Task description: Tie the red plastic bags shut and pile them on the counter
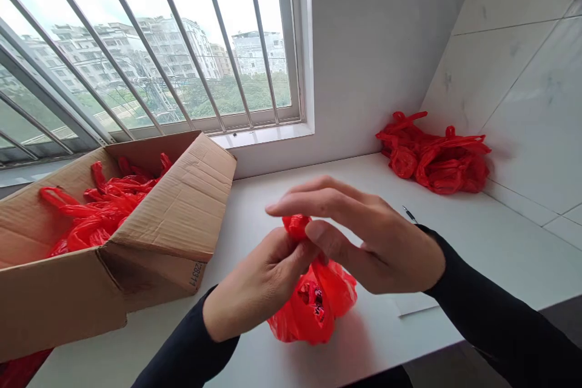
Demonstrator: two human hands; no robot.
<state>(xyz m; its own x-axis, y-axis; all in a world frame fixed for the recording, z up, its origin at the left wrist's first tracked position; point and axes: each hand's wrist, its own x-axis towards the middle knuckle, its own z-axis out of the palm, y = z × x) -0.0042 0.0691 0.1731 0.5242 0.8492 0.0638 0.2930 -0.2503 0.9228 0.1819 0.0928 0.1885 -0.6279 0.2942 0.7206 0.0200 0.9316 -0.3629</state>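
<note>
Gripping red bag [297,315] in left hand [264,285]

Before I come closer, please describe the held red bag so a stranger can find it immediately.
On the white table, look right of the cardboard box. The red bag has its gathered neck in the left hand. Unlike the other red bags, it is held and shows a dark patterned patch.
</note>
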